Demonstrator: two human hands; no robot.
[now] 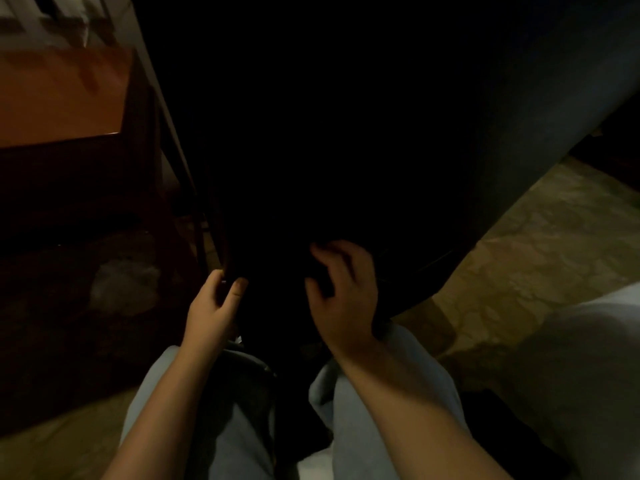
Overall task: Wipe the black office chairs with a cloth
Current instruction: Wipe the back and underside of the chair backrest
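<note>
Knees (239, 427) in pale trousers nearest; black chair (346, 133) just beyond.
Left hand (213, 308) pinches its left edge; right hand (341, 299) grip curled on dark surface, contents cannot be told.

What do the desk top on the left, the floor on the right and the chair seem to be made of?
Desk top: likely wood or wood veneer, orange-brown with a smooth, slight sheen.
Floor: looks like polished stone or stone-look tile, beige with mottled veining.
Black office chair: too dark to tell; no weave or gloss shows.
</note>
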